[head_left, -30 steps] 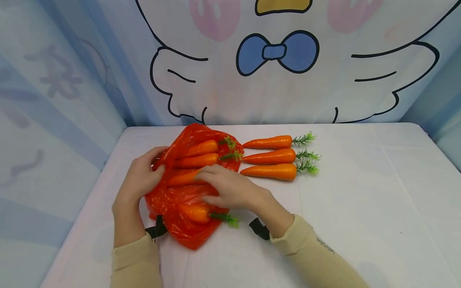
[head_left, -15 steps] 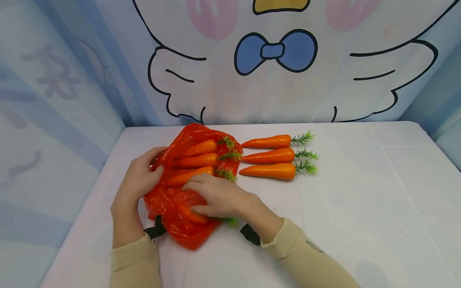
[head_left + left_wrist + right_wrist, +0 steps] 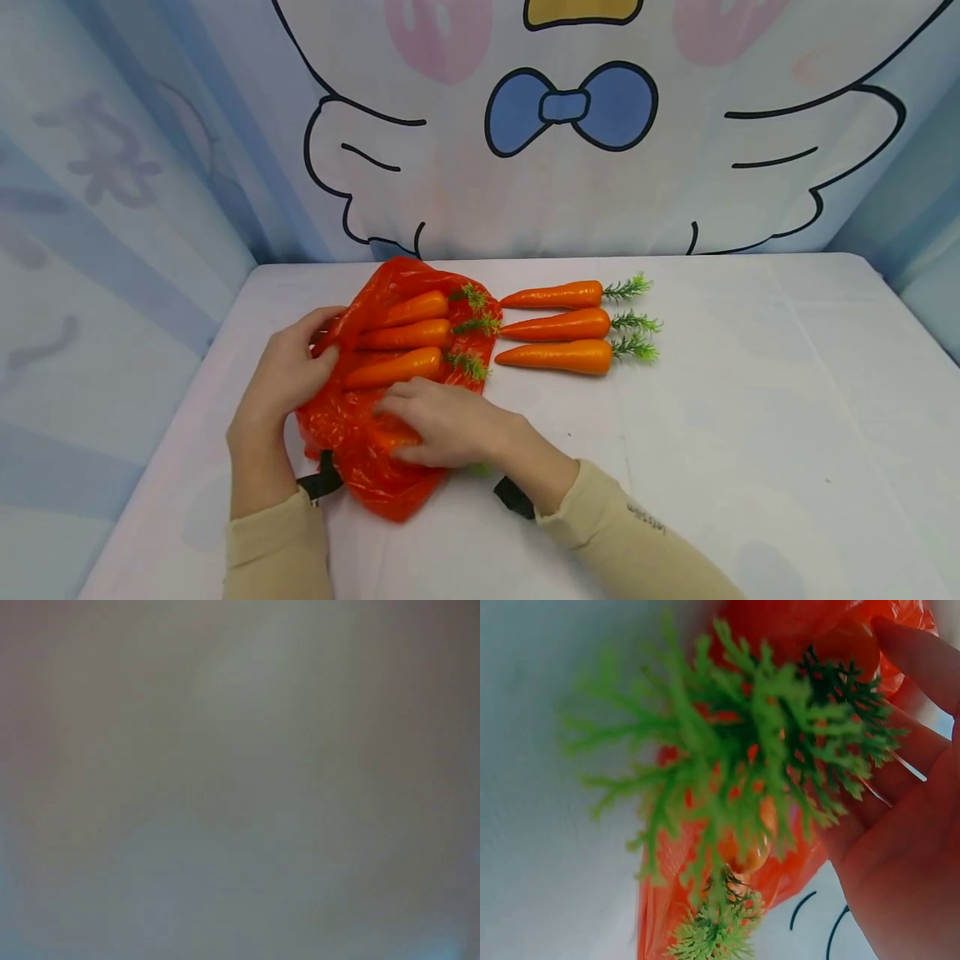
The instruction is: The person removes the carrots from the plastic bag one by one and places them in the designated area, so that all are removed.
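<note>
A red plastic bag (image 3: 360,417) lies spread on the white table. My left hand (image 3: 285,375) grips its left edge between thumb and fingers. Three orange carrots with green tops lie side by side in the bag's upper part, the lowest carrot (image 3: 393,368) just above my right hand (image 3: 450,421). That hand holds another carrot (image 3: 851,649) over the bag's lower part, thumb on one side and fingers on the other. Its leafy top (image 3: 742,727) fills much of the right wrist view, and the hand hides most of its body in the head view. The left wrist view is only blur.
Right of the bag, three more carrots lie in a neat stack of rows, the middle carrot (image 3: 558,325) among them, tips toward the bag. A white cloth covers the table (image 3: 720,400). Behind it hangs a printed curtain (image 3: 570,192) with a blue bow tie.
My right hand has drawn back from the third carrot, now uncovered, and come down toward me onto the lower carrot. My left hand stays on the bag's edge.
</note>
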`<state>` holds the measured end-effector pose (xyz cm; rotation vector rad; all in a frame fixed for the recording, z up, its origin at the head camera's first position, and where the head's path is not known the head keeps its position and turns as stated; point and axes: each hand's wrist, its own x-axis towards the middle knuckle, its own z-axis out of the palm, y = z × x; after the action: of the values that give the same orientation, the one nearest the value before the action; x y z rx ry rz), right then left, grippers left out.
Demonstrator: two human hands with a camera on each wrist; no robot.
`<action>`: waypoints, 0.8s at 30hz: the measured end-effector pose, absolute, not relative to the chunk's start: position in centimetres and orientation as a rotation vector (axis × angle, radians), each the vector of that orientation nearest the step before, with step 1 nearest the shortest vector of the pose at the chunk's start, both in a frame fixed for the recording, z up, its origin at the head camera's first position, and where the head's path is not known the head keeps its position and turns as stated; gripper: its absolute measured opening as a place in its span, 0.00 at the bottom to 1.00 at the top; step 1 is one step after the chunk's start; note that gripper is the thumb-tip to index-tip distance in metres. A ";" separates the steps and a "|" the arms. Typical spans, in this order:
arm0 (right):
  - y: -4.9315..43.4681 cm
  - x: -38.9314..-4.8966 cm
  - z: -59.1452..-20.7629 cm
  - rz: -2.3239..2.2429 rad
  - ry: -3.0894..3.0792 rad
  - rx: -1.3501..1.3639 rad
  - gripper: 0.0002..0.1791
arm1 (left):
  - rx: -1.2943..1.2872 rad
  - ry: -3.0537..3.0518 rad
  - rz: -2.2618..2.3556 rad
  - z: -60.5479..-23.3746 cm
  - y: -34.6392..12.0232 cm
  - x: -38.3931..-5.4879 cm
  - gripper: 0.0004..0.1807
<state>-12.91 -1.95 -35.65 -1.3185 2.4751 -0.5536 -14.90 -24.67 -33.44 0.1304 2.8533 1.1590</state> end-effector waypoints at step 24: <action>-2.2 -12.7 -36.2 -0.503 2.403 -1.231 0.29 | 0.136 2.851 1.163 -33.4 -24.7 -14.8 0.28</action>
<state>-12.72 -2.24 -36.21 -1.2306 2.4034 -0.5029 -14.78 -24.66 -33.38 0.1358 2.8509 1.1632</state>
